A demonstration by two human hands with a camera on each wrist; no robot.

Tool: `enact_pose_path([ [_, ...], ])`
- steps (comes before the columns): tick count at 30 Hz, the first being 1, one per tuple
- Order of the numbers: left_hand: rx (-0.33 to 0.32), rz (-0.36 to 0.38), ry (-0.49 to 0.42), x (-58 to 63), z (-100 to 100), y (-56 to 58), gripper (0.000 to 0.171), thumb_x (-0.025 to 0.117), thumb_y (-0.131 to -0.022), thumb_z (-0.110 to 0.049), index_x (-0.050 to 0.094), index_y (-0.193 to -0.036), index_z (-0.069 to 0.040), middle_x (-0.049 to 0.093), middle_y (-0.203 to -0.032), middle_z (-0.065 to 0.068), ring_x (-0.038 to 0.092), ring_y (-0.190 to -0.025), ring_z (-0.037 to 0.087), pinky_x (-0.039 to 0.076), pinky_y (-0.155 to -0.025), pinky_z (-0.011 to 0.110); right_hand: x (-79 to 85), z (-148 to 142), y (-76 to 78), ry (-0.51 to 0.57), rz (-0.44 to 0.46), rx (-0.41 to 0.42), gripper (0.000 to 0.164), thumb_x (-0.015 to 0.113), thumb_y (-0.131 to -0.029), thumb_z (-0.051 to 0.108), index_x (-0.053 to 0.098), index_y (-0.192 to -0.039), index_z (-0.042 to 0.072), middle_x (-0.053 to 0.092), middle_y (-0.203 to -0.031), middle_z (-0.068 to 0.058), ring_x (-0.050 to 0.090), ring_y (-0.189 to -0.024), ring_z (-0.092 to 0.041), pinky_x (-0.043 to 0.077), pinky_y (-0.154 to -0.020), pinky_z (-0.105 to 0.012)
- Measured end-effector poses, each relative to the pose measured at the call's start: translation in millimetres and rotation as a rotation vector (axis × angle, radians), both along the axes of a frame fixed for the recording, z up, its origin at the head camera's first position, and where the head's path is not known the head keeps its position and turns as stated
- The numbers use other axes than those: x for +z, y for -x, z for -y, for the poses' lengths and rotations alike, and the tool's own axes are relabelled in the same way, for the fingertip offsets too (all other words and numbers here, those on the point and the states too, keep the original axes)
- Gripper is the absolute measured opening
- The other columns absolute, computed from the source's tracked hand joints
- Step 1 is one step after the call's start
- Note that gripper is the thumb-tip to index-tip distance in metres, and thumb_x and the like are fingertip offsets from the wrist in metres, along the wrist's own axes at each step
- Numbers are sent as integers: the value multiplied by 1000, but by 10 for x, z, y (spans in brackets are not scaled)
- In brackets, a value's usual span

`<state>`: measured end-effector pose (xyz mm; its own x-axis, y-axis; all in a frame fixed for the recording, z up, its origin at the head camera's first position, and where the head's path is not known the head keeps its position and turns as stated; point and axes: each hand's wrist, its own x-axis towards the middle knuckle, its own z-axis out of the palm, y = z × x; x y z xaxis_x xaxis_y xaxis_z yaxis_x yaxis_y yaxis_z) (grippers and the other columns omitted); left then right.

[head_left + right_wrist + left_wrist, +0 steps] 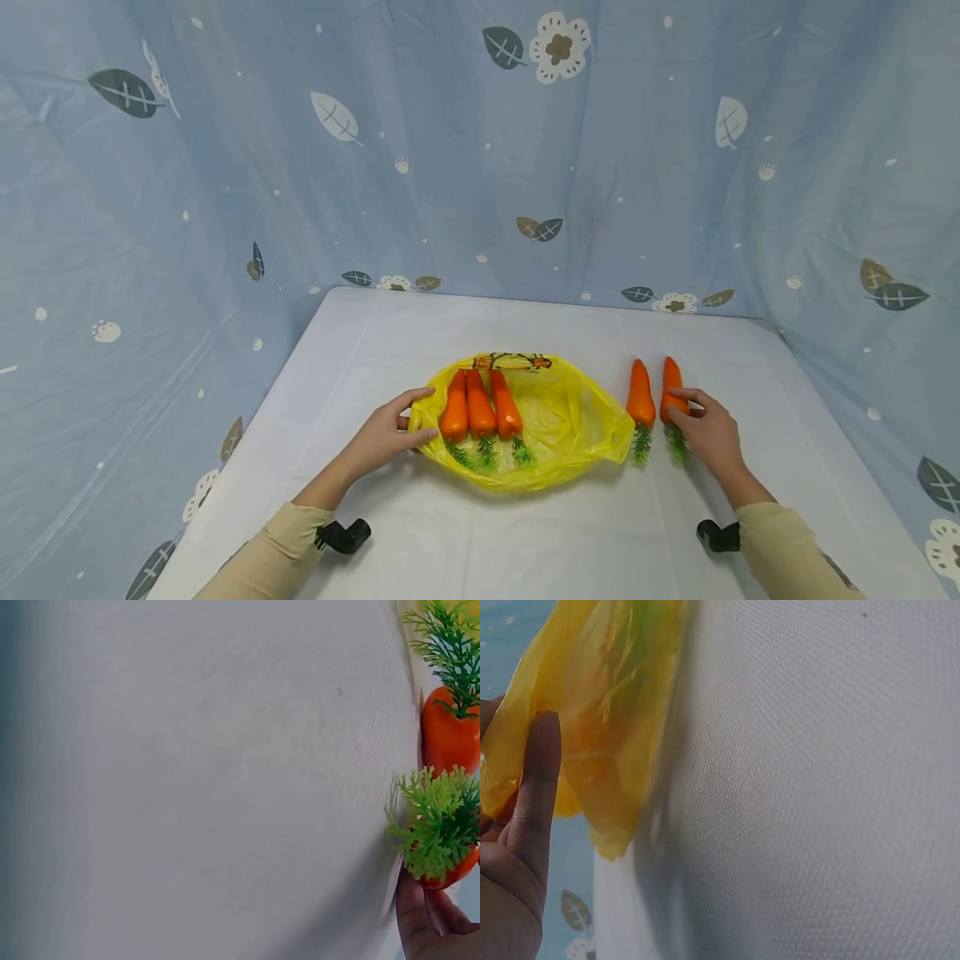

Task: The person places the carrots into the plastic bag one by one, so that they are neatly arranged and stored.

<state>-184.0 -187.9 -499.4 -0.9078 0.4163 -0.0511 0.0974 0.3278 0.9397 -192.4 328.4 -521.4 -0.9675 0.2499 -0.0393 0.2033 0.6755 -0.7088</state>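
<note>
A yellow plastic bag (555,417) lies spread with its mouth facing up on the table. Inside its left half, three orange carrots (480,404) with green tops rest side by side. My left hand (388,432) pinches the bag's left edge between thumb and fingers; the left wrist view shows the thin yellow film (607,727) beside the fingers. To the right of the bag lie two more carrots. My right hand (708,429) grips the rightmost carrot (672,379) near its thick end, leafy top toward me. The other carrot (641,396) lies between it and the bag.
The table (555,542) has a white cover. Behind it and at both sides hangs a blue curtain (450,167) with leaf and flower prints. Black wrist devices (347,536) sit at both cuffs, low over the table.
</note>
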Motion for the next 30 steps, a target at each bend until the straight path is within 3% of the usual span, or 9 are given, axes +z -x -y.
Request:
enact_pose_path([
  [11,1,6,-3,0,-1,1,72,76,-94,-20,39,-156,-10,54,-141,25,72,-95,23,60,-74,44,3,-32,-96,-64,-11,35,41,66,-98,27,62,-131,2,52,-139,-31,55,-119,-48,56,-88,-55],
  [30,-1,6,-13,14,-8,-12,72,76,-94,-18,40,-155,-8,57,-137,26,72,-91,25,61,-73,43,-9,-32,-155,-55,-11,36,46,66,-99,29,60,-137,3,48,-142,-33,54,-122,-51,54,-92,-58],
])
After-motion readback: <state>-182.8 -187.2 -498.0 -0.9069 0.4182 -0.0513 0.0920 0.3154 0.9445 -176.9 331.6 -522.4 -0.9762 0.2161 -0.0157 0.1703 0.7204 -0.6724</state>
